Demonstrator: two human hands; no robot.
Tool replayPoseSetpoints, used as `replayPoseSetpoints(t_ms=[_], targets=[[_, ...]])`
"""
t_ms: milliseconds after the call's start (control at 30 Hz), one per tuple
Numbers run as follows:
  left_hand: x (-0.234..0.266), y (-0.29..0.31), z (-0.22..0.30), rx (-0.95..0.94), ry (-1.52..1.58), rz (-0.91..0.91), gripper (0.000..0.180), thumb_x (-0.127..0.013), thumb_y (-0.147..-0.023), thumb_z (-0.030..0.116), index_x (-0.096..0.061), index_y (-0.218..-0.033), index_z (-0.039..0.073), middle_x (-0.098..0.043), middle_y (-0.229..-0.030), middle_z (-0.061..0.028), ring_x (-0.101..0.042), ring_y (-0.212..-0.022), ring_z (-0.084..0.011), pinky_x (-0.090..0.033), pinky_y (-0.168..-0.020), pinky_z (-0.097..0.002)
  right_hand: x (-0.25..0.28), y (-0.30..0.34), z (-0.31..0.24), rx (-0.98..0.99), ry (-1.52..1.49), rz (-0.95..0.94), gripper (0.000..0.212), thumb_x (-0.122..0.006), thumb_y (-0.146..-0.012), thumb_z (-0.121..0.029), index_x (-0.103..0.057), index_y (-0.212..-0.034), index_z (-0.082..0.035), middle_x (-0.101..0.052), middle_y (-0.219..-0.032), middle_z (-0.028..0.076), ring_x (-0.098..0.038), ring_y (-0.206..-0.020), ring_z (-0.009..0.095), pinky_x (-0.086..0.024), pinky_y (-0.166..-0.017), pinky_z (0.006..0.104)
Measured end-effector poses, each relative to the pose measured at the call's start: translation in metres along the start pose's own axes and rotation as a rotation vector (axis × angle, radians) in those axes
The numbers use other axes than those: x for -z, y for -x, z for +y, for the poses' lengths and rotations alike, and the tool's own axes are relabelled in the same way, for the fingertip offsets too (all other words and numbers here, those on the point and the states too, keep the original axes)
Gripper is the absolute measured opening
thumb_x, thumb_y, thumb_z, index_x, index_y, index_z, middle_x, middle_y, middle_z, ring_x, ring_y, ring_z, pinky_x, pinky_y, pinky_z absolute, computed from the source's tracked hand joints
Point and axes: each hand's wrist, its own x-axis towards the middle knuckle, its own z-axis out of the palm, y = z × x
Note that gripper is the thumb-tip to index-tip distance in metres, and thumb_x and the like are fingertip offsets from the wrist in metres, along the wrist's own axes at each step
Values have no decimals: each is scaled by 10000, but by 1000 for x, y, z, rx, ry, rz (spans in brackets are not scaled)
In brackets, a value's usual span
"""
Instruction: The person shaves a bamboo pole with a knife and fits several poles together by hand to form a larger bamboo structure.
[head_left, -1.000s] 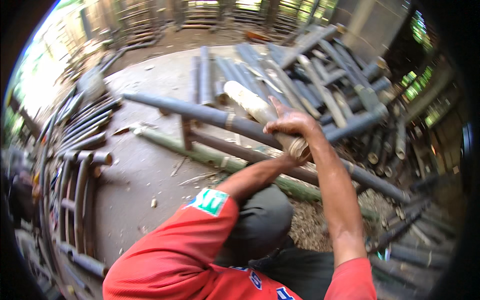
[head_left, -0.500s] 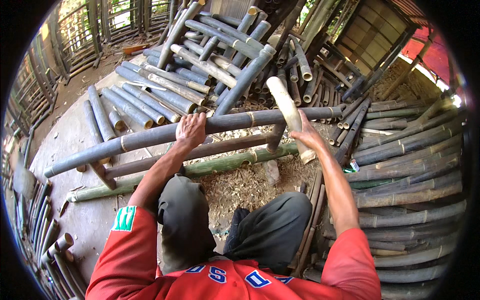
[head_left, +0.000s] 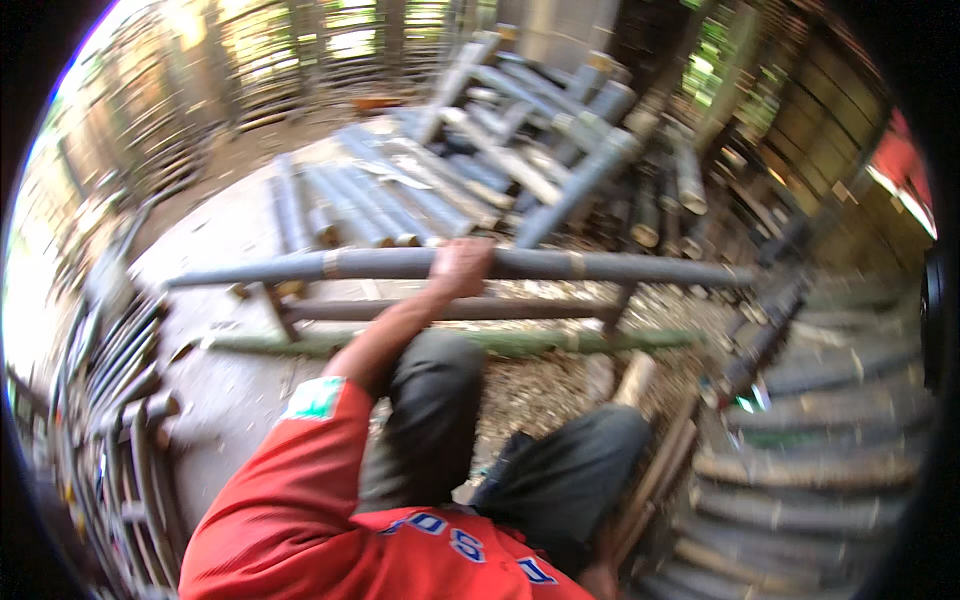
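A long dark bamboo pole (head_left: 560, 265) runs across in front of me as the top of a bamboo frame. My left hand (head_left: 463, 268) is closed over it near its middle. Below, a thinner brown rail (head_left: 450, 309) and a green bamboo pole (head_left: 540, 342) lie roughly parallel, joined by short posts. A pale wooden club (head_left: 636, 380) rests beside my right knee, its lower end hidden. Blurred skin of my right arm or hand (head_left: 602, 578) shows low beside my right thigh; its fingers cannot be made out.
Cut bamboo lengths (head_left: 360, 205) and stacked bamboo pieces (head_left: 520, 140) lie beyond the frame. Many bamboo poles (head_left: 810, 470) are piled at right, and more bamboo pieces (head_left: 130, 360) stand at left. Wood chips (head_left: 540, 410) cover the ground. Slatted fencing (head_left: 260, 60) stands behind.
The view has swung, and the scene is blurred. My right hand has let go of the wooden club, now down by my right knee, and has dropped to the lower edge. My left hand stays on the pole.
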Motion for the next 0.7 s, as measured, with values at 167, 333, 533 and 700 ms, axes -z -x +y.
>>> replayPoseSetpoints(t_ms=[167,333,533,700], targets=[[-7,0,11,-64,-33,48,651,-857,-581,265,-615,-1143,42,-719,-1028,-134,-722,-966,-297,-576,-813,-429,-6,-27,25,31,275,-66,748,-593,-978,-407,-301,-1550,-24,-513,-1411,305,-516,-1313,426,-437,-1047,512],[17,-7,0,54,53,-194,463,-852,-566,268,-734,-972,80,-754,-920,-117,-743,-890,-277,-579,-786,-396,-2,-62,30,61,533,-148,708,-554,-1001,-431,-346,-1528,-6,-543,-1377,307,-518,-1311,421,-431,-1051,507],[4,-20,12,44,13,-172,234,-766,-681,233,-779,-853,76,-763,-858,-120,-752,-790,-250,-595,-694,-415,78,-160,-55,296,836,-136,679,-507,-1029,-461,-401,-1502,15,-579,-1337,309,-521,-1308,414,-423,-1056,500],[13,-11,19,135,64,-91,328,-721,-700,182,-707,-996,40,-744,-939,-171,-731,-946,-331,-561,-849,-467,261,-207,-390,541,628,389,763,-400,-1009,-647,-595,-1236,54,-623,-1122,340,-611,-1045,490,-466,-880,569]])
